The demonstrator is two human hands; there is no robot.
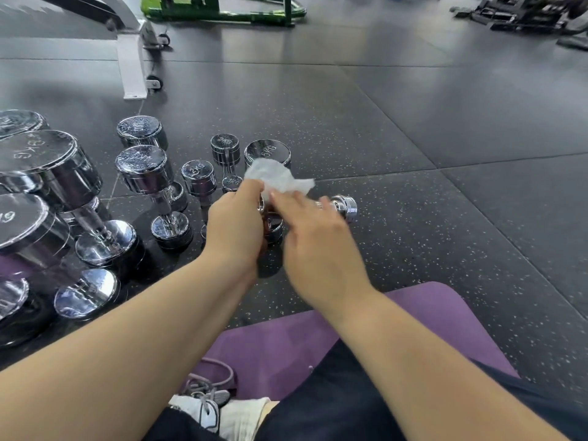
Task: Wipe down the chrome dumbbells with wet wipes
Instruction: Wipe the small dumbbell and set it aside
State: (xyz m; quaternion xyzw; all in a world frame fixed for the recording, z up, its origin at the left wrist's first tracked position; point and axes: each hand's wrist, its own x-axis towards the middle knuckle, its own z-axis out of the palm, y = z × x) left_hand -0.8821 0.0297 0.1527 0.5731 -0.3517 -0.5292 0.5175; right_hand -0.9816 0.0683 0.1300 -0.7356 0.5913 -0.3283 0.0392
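While the left hand (235,224) pinches one white wet wipe (280,179) between its curled fingers, the right hand (321,253) lies with stretched, blurred fingers over the handle of one small dumbbell (345,206). I cannot tell if this hand grasps the handle or only touches it. Its index finger touches the lower edge of the wipe. The small dumbbell lies horizontally near the middle of the view. One chrome head shows free at three o'clock from the hands, and the other end is hidden behind the left hand. Whether it rests on the floor (413,138) or is lifted, I cannot tell.

From nine to twelve o'clock of the hands, more chrome dumbbells stand on end on the black speckled floor. I count ten. Six are smaller: one marked 5KG (267,152) at twelve o'clock just behind the wipe, one marked 2KG (199,175) at ten o'clock, and four others around them. Four large dumbbells (41,157) stand at nine o'clock. The left edge cuts them, so this count is not sure. One more chrome head shows under the hands, and its owner is not clear.

At six o'clock lies one purple mat (413,313), with one grey-white shoe (206,399) and dark trousers on it. Far at eleven o'clock stands one white frame (130,68) with two small wheels, and one green machine (222,7) is at twelve o'clock.
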